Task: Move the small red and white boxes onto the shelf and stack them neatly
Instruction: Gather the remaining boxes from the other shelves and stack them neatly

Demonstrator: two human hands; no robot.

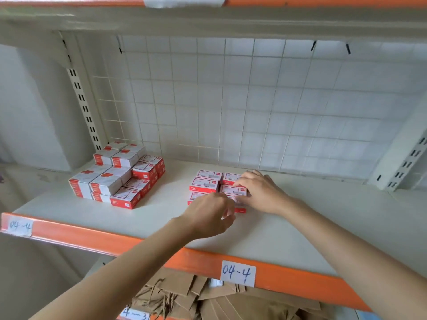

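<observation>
Two groups: small boxes flat in a low block mid-shelf; bigger stack well apart at back left.
Left hand: fingers curled at the block's front edge; pinching a box or just nudging, cannot tell.
Right hand: fingers fairly straight, together, resting on the block's right side.
Risk: likely a push from one side skews rows, front box slides toward the orange edge; smooth board gives little grip.
Surface: pale shelf, label reads 04-4.
Room: wire grid back, slotted uprights, brown paper bags below.
</observation>
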